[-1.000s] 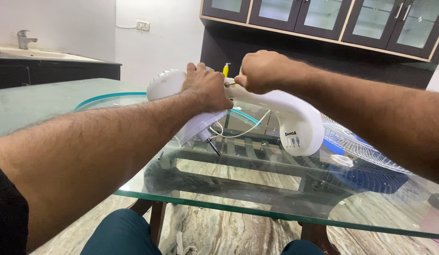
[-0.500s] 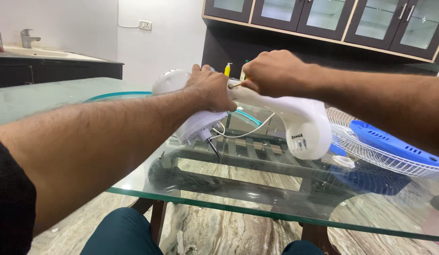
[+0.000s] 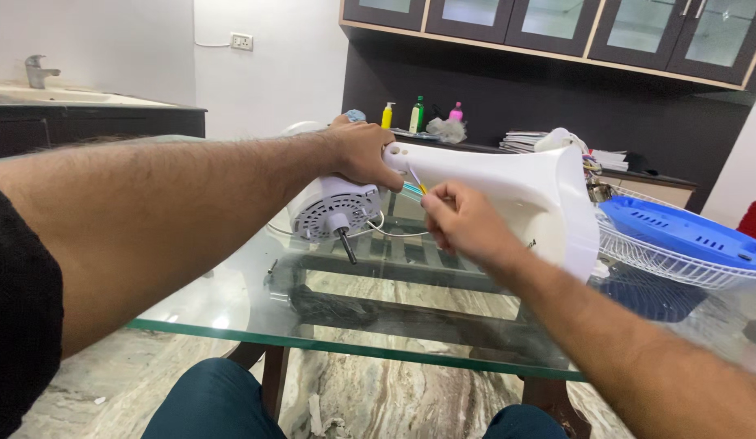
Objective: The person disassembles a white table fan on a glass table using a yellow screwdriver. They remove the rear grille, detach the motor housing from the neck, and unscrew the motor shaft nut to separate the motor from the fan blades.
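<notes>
A white table-fan body (image 3: pixel 508 191) lies on its side over the glass table (image 3: pixel 353 345), its base (image 3: pixel 577 211) facing right. My left hand (image 3: pixel 363 153) grips the round motor housing (image 3: pixel 333 210), whose dark shaft points down and toward me. Just under the fan's neck, my right hand (image 3: pixel 459 218) pinches thin coloured wires (image 3: pixel 416 180) that come out of the neck. More wire loops down beside the motor onto the glass.
A white wire fan guard (image 3: pixel 678 260) with a blue fan blade (image 3: pixel 686 232) in it lies on the table's right side. Bottles (image 3: pixel 416 114) and stacked papers (image 3: pixel 524 142) stand on the dark counter behind. A sink counter (image 3: pixel 77 102) is at far left.
The fan body has been turned, so the motor face and shaft now point toward me. My right hand left the top of the neck and now pinches the wires below it.
</notes>
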